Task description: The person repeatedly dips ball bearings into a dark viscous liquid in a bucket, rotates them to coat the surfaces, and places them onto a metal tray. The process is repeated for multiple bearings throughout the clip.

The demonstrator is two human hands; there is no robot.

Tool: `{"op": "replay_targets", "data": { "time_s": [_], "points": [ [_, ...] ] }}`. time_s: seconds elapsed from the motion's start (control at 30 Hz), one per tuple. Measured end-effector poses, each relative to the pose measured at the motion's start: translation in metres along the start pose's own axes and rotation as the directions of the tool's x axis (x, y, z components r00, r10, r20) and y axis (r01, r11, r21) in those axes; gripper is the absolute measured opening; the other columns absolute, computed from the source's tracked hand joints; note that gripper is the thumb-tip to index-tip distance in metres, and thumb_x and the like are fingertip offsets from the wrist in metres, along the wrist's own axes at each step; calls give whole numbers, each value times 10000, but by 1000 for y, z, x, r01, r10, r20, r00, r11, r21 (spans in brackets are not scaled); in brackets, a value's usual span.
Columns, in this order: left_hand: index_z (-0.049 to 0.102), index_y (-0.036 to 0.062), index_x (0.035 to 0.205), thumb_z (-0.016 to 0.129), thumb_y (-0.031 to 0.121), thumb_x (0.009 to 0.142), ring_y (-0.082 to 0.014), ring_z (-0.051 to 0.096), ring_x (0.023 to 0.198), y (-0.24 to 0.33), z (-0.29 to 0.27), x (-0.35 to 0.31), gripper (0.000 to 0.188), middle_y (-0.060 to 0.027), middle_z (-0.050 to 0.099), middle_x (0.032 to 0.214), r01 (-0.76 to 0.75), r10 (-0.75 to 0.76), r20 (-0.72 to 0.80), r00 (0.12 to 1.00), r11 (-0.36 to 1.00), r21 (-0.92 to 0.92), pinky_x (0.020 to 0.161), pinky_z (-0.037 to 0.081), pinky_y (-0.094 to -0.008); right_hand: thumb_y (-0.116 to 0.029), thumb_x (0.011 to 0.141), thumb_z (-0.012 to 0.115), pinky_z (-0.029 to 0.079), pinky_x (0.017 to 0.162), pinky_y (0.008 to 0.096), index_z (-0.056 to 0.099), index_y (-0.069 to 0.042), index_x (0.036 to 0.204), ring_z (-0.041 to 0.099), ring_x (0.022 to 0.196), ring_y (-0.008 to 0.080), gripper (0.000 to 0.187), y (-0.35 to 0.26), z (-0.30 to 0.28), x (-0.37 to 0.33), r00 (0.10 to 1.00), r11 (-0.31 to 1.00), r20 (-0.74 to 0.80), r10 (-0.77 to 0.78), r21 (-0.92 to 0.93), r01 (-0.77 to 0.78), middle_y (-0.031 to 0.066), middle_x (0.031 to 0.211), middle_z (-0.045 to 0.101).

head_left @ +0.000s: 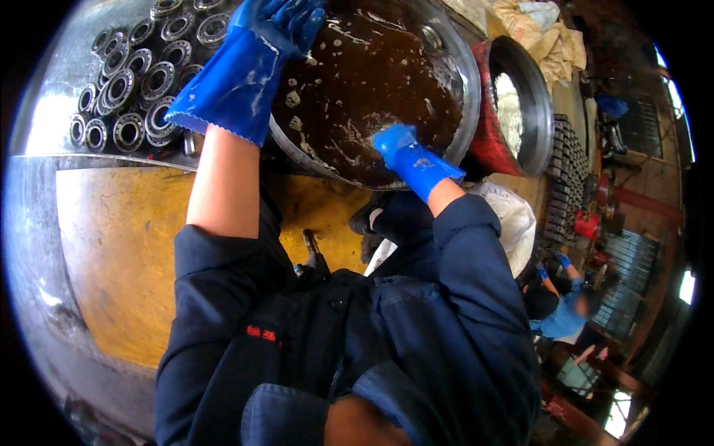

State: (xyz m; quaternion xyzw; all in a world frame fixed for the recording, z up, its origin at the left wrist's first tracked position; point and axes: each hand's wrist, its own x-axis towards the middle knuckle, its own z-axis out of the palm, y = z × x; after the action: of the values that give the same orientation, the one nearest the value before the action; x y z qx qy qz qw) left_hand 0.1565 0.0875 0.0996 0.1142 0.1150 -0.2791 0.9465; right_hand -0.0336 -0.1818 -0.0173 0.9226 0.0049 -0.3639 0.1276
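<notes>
A wide round metal tub (470, 82) of brown, bubbly liquid stands in front of me. My right hand (398, 143), in a blue rubber glove, dips into the liquid near the tub's near side; its fingers are under the surface. My left hand (286, 26), gloved the same, reaches over the tub's left side at the top of the picture. Its fingers are bent and closed, and what they hold, if anything, is hidden. Left of that glove, several metal roller bearings (128, 132) lie piled on a metal surface, closest to my left forearm.
A red drum (485, 119) lies tipped just right of the tub. Yellow board (119, 253) covers part of the near left. A white sack (512, 215) sits by my right elbow. Rows of dark metal parts (567, 175) and a co-worker (569, 316) in blue are farther right.
</notes>
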Motion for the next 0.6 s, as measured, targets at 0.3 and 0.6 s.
{"op": "replay_targets", "data": {
  "time_s": [0.3, 0.6],
  "points": [
    [688, 119, 1169, 526, 358, 1053, -360, 687, 1123, -1, 2, 6, 312, -131, 728, 1244, 21, -21, 16, 1000, 1000, -1, 866, 569, -499, -363, 800, 711, 541, 914, 476, 733, -82, 1178, 688, 1107, 409, 471, 43, 60, 15, 981, 634, -55, 188, 769, -78, 222, 1191, 722],
    [690, 124, 1154, 544, 339, 1048, -351, 694, 1113, 0, 5, -1, 281, -129, 736, 1229, -3, 4, -56, 998, 1000, 23, 876, 569, -475, -219, 785, 798, 574, 900, 501, 778, -190, 1118, 717, 1094, 345, 335, -1, 1, 18, 998, 985, 53, -28, -167, 37, 104, 1139, 762]
  ]
}}
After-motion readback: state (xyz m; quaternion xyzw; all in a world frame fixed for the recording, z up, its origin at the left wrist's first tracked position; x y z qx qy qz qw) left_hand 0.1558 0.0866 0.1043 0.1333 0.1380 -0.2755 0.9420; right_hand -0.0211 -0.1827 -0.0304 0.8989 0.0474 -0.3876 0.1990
